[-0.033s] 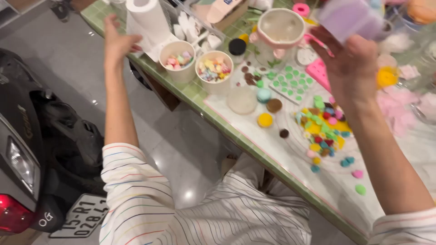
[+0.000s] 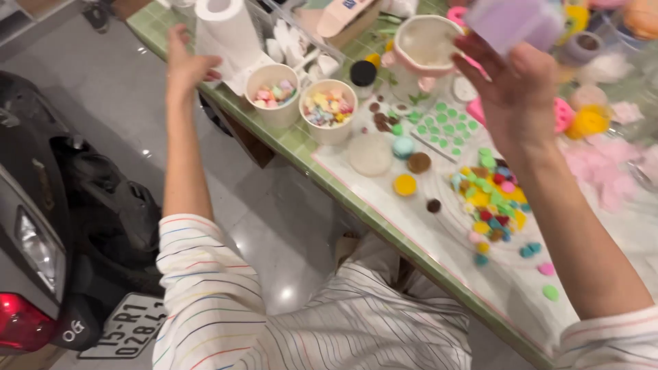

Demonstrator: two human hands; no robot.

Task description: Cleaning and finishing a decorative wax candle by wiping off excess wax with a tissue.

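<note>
At table edge (image 2: 301, 147), hands (apart)

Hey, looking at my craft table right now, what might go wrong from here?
1. Your left hand reaches for the paper towel roll at the table's edge; a nudge might tip it or the two paper cups of small coloured pieces beside it onto the floor.
2. Your right hand holds a lilac block above the pale pot; if it slips it may hit the pot.
3. The loose pile of coloured pieces could scatter under your forearm.
</note>
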